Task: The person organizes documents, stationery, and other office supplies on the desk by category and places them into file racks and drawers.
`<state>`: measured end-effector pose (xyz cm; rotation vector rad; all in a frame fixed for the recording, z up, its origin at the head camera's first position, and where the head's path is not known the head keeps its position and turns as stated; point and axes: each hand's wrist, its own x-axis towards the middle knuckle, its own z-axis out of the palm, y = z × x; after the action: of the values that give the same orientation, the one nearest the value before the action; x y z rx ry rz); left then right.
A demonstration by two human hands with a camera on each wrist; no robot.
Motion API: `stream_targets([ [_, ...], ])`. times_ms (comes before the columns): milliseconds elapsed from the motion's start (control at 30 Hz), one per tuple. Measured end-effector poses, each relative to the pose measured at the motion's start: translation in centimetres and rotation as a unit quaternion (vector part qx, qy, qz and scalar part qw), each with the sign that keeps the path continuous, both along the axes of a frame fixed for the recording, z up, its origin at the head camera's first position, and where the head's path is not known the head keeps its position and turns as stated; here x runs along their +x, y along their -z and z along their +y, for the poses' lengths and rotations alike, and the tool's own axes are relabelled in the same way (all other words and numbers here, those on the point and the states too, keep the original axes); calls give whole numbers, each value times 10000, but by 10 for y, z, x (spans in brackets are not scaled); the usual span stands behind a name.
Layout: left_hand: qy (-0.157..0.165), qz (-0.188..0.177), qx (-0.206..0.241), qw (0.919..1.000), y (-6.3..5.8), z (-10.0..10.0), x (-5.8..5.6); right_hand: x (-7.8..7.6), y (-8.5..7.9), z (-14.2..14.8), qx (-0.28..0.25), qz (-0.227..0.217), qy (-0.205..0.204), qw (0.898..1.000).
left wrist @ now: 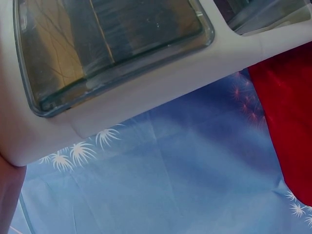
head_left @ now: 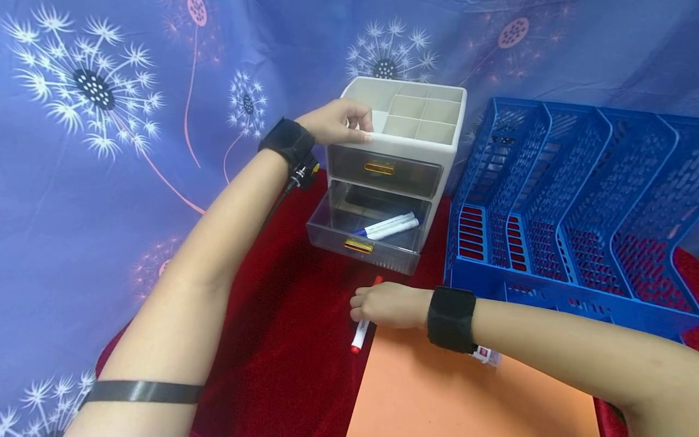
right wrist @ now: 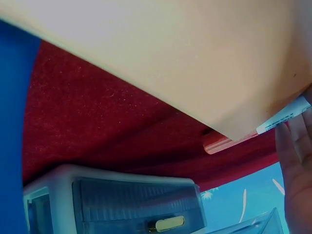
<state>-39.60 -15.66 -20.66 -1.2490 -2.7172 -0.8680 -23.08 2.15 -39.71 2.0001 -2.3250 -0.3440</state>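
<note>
My right hand (head_left: 394,304) grips a red marker (head_left: 360,337) with a white barrel, just in front of the drawer organizer. In the right wrist view the marker's white barrel (right wrist: 282,117) lies by the fingers (right wrist: 292,151). My left hand (head_left: 341,123) holds the front left rim of the white drawer organizer (head_left: 448,158), its fingers bent over the edge. The organizer's lower clear drawer (head_left: 327,233) is pulled out. Two white markers (head_left: 390,227) with blue caps lie inside it. Its upper drawer (head_left: 401,176) is closed.
A blue mesh file rack (head_left: 546,267) stands to the right of the organizer. An orange sheet or board (head_left: 437,394) lies under my right forearm on the red cloth (head_left: 273,340). Behind hangs a blue dandelion-print cloth (head_left: 295,54). Small divided compartments (head_left: 426,109) top the organizer.
</note>
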Motion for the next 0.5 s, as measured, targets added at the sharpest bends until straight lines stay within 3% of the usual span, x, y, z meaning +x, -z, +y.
stream_targets([
  [267,61,19,28,10000,-1,2,1,10,-8,3,-128,431,-389,9982],
  [500,49,13,18,10000,-2,1,1,23,-29,0,-414,576,-715,9949],
])
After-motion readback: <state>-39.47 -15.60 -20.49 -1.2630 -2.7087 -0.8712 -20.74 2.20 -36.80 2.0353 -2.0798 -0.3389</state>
